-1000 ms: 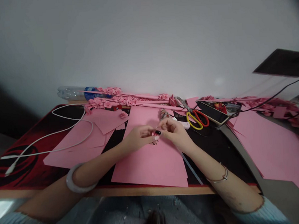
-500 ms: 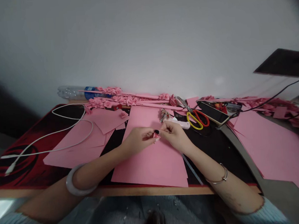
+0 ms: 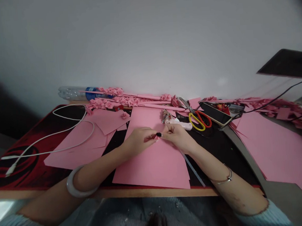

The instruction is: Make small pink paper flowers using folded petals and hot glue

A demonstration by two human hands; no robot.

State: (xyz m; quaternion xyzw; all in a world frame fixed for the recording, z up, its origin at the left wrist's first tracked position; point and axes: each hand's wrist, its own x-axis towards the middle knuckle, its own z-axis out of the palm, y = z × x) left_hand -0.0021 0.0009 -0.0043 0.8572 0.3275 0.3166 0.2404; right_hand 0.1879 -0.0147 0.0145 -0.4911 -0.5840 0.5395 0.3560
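Between the fingertips of both hands is a small folded pink paper piece [image 3: 156, 137], mostly covered by the fingers. My left hand [image 3: 141, 141] pinches it from the left. From the right, my right hand [image 3: 177, 136] closes thumb and fingers on it, a dark thumbnail showing. Both hands are over a large pink paper sheet [image 3: 150, 165] lying on the dark mat. Just beyond my right hand are a white tool [image 3: 184, 125] and a small beaded item [image 3: 166, 115].
Scissors [image 3: 197, 119] with yellow and red handles and a phone [image 3: 216, 114] lie at the back right. Paper flowers [image 3: 129, 101] and a plastic bottle [image 3: 72, 93] line the wall. A white cable [image 3: 47, 154] crosses the left sheets. More pink sheets [image 3: 276, 148] lie right.
The fingertips have closed in further over the pink piece, so less of it shows. My right hand and wrist have turned slightly. Everything else is unchanged.
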